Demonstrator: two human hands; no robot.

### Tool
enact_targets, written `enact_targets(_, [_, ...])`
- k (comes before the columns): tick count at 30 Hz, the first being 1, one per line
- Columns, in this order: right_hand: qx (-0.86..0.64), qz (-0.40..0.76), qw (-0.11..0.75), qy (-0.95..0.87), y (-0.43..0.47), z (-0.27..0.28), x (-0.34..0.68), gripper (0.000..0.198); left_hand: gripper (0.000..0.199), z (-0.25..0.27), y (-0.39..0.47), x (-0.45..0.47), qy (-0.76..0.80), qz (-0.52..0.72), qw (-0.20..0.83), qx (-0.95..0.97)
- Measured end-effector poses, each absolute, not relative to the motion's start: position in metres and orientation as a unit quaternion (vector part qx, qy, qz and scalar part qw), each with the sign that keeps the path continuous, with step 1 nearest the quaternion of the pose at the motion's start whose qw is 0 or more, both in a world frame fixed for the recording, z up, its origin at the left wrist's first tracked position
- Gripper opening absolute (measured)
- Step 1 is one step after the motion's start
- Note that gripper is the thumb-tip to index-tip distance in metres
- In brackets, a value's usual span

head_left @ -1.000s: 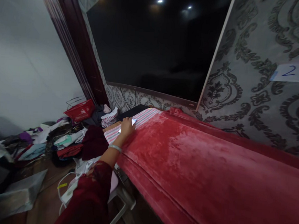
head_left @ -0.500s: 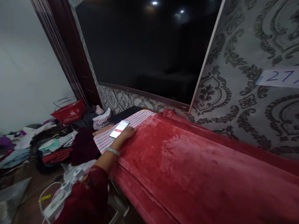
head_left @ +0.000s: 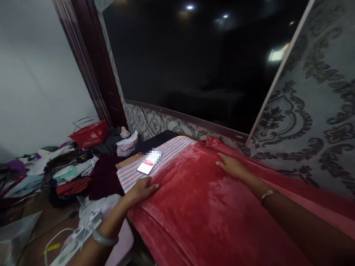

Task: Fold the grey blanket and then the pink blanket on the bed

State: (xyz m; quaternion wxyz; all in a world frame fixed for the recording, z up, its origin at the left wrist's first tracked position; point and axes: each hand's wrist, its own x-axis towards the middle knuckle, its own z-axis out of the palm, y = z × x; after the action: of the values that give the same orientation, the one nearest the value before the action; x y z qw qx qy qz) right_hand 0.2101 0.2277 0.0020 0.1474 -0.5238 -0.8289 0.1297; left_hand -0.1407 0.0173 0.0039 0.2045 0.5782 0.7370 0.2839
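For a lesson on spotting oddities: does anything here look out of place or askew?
Yes: the clothes at left lie in a jumbled heap, overlapping. The phone also looks misplaced, lying on striped cloth near the left hand.

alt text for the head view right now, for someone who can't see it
A person's left hand and right hand reach onto a plush red blanket, the left near a lit phone lying on striped cloth. Behind is a large dark screen; clothes lie heaped to the left.
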Motion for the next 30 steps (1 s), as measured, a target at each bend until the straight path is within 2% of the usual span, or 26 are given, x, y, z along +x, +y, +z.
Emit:
enact_targets(3, [-0.528, 0.139, 0.146, -0.825, 0.253, -0.002, 0.181, 0.055, 0.029, -0.002, -0.001, -0.146, 0.729, 0.244, 0.222, 0.599])
enact_targets(8, [-0.545, 0.147, 0.147, -0.812, 0.278, -0.01, 0.147, 0.05, 0.015, -0.014, -0.013, -0.14, 0.762, 0.22, 0.179, 0.582])
enact_targets(14, [-0.575, 0.144, 0.149, -0.792, 0.277, -0.017, 0.126, 0.024, 0.01, -0.027, -0.014, -0.14, 0.787, 0.227, 0.155, 0.552])
enact_targets(21, [-0.601, 0.084, 0.239, -0.758, 0.306, 0.022, 0.101, 0.032, 0.005, 0.009, 0.0, -0.166, 0.767, 0.344, 0.116, 0.529])
enact_targets(27, [-0.588, 0.094, 0.159, -0.787, 0.302, -0.012, 0.095, 0.029, 0.015, 0.002, 0.008, -0.169, 0.755, 0.356, 0.173, 0.523])
enact_targets(30, [-0.576, 0.102, 0.154, -0.797, 0.301, -0.029, 0.096, 0.036, 0.024, -0.013, 0.001, -0.169, 0.763, 0.385, 0.159, 0.494])
